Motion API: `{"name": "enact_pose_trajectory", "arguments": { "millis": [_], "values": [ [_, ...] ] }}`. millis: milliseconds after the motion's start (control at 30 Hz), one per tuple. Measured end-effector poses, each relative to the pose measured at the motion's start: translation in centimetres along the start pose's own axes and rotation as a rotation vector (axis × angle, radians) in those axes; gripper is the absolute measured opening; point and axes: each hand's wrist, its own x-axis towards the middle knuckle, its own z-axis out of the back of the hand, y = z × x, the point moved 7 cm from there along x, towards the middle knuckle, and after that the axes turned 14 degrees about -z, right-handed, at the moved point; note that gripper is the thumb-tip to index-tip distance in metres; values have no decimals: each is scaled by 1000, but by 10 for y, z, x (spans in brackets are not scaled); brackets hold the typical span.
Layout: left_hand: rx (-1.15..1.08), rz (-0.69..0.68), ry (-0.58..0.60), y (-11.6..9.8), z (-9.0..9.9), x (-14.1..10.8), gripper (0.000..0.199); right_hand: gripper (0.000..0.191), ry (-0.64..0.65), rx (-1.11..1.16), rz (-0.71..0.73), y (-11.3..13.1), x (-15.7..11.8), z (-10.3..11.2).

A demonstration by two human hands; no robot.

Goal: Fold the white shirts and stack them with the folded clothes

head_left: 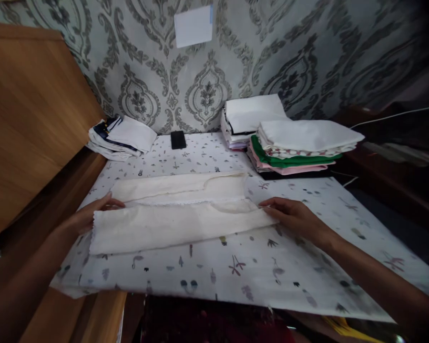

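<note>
A cream cloth (pixel 171 225) with scalloped white edging lies folded in long strips on the patterned white sheet (pixel 207 274). At its left end, my left hand (pixel 96 212) has its fingers closed on the cloth, partly behind its edge. My right hand (pixel 293 216) pinches the cloth's right end between thumb and fingers. The back strip of the cloth lies flat, with a fold line curving across its right part.
Folded clothes (pixel 123 138) lie at the back left beside a black phone-like object (pixel 178 140). Two stacks of folded fabric, one white-topped (pixel 253 114) and one with green and pink layers (pixel 300 147), stand back right. A wooden panel (pixel 35 114) rises at left.
</note>
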Motion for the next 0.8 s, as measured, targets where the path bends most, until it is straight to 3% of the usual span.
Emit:
{"name": "enact_pose_trajectory", "arguments": {
  "millis": [67,133,267,333,500,667,800],
  "values": [
    [-154,91,-1,8,2,-13,76,62,15,-26,-34,-3,-1,1],
    [-227,94,-27,11,6,-22,75,61,2,-110,-43,-2,-2,3],
    [-127,50,-115,17,11,-27,58,42,-144,-317,132,31,-5,-5],
    [-107,62,-147,24,7,-26,53,34,-123,-360,260,61,-6,-30],
    [-202,12,-249,28,-3,-27,52,30,80,-431,502,124,-3,-108],
    [-264,-16,-307,28,1,-30,52,11,135,-350,424,127,13,-122],
    [-208,-54,-347,29,10,-22,47,17,241,-119,315,122,21,-118]
  ]
}}
